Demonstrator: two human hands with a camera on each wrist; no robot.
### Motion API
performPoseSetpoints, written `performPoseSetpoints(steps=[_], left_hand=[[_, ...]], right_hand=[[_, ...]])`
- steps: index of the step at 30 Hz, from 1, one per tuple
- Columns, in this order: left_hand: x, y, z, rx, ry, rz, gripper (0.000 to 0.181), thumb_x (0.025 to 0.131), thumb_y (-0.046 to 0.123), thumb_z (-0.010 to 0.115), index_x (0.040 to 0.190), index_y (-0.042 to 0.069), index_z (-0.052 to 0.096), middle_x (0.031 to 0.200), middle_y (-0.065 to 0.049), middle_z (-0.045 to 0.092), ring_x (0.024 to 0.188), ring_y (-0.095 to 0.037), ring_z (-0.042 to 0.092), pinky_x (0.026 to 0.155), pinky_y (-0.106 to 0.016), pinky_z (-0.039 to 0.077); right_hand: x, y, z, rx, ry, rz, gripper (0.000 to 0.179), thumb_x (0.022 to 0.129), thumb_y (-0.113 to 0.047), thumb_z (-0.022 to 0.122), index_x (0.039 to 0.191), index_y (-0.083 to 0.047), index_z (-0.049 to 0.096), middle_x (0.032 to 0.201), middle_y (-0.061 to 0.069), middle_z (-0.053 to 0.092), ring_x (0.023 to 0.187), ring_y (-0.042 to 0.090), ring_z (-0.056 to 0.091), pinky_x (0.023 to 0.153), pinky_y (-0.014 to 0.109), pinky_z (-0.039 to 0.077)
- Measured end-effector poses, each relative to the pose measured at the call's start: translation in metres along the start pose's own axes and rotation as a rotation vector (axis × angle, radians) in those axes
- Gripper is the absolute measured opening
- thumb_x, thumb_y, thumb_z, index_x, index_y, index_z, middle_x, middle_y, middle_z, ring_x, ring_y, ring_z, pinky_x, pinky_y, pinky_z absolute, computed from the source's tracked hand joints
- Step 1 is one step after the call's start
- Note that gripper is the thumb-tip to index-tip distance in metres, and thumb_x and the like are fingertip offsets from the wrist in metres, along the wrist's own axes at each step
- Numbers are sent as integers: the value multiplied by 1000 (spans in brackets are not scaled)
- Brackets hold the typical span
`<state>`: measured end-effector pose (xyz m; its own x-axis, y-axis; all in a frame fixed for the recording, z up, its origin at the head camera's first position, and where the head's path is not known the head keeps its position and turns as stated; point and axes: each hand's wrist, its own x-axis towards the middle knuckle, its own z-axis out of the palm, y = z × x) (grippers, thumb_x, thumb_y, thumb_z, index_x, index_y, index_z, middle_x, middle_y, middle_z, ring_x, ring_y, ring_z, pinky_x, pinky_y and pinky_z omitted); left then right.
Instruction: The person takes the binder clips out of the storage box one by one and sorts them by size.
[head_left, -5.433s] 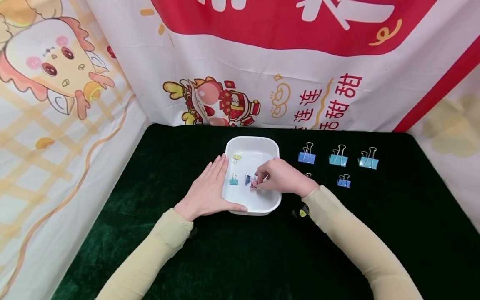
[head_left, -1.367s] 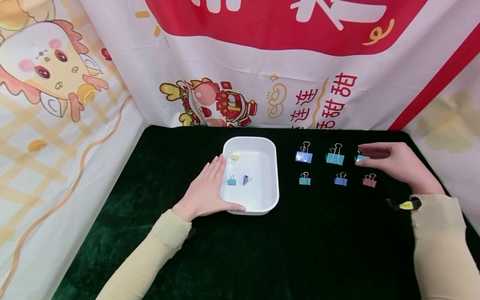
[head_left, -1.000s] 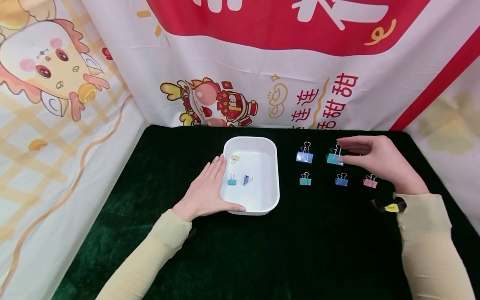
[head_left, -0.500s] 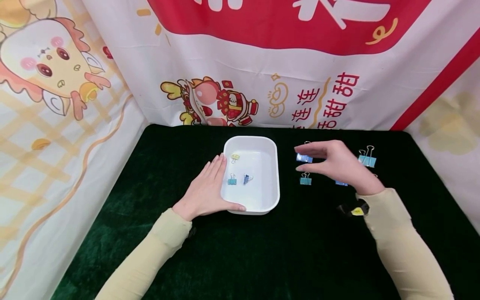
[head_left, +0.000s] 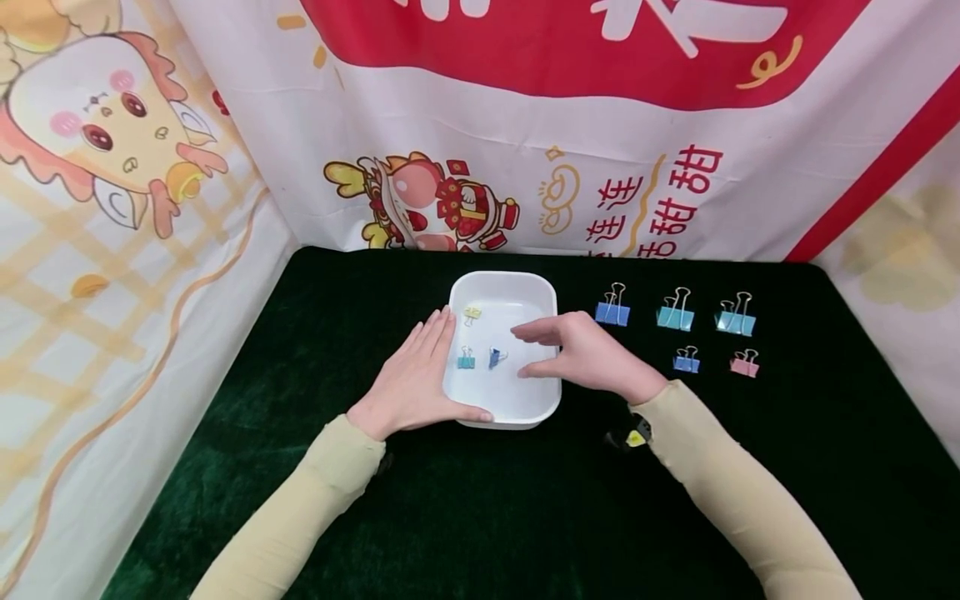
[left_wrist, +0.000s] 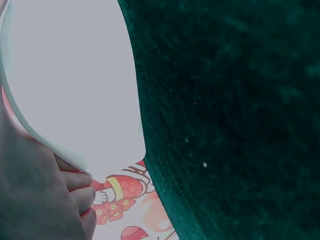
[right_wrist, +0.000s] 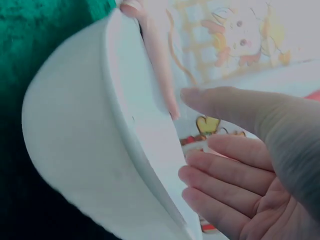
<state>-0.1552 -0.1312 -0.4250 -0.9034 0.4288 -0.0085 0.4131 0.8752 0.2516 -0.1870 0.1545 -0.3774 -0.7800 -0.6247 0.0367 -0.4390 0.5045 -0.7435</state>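
A white plastic tray (head_left: 504, 408) stands on the dark green cloth, with my left hand (head_left: 412, 375) spread along its left side and near corner. Inside it lie a yellow binder clip (head_left: 472, 313), a teal binder clip (head_left: 466, 362) and a dark blue binder clip (head_left: 494, 357). Over the tray's right rim reaches my right hand (head_left: 577, 354), thumb and fingers apart and nothing between them; the dark blue clip is just left of its fingertips. In the right wrist view the palm of the right hand (right_wrist: 235, 165) shows bare beside the tray wall (right_wrist: 75, 125).
To the right of the tray, a large blue binder clip (head_left: 612, 313) and two large teal clips, one in the middle (head_left: 676, 317) and one at the right (head_left: 736, 322), form a back row. Before them lie a small blue clip (head_left: 686, 364) and a pink clip (head_left: 744, 367).
My right hand has swept leftward from above the rows of clips to the tray, uncovering the clips it hid. Earlier it held a pink clip in the tray, which now lies in the front row.
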Motion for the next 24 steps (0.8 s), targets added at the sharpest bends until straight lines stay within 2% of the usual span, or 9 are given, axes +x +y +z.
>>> performPoseSetpoints(steps=[8,15,20,24], left_hand=[[-1,0,-1,2,11,6,144,63,99,53,164,7,6,170,-7,2,155,-22,3,123,-42,7],[-1,0,0,0,0,1,145,62,101,49,164,8,5,170,-7,1,155,-22,2,123,-42,7],[-1,-1,0,0,-3,-6,146,62,101,49,164,9,3,170,-6,0,155,-20,1,123,-40,5],[0,0,1,3,-3,-9,146,61,103,47,164,9,3,170,-5,0,155,-19,0,123,-39,4]], right_hand=[[19,-1,19,-24,-1,13,51,84,-23,87,128,-3,71,127,11,69,115,29,66,97,46,54],[36,6,29,-60,-16,91,50,83,-21,88,127,-3,71,124,11,71,112,24,68,95,43,55],[47,8,31,-162,-35,139,46,82,-20,88,123,-4,73,119,9,72,109,22,69,94,41,55],[51,8,32,-255,-69,166,36,83,-14,86,117,-4,77,112,7,74,104,20,68,92,39,56]])
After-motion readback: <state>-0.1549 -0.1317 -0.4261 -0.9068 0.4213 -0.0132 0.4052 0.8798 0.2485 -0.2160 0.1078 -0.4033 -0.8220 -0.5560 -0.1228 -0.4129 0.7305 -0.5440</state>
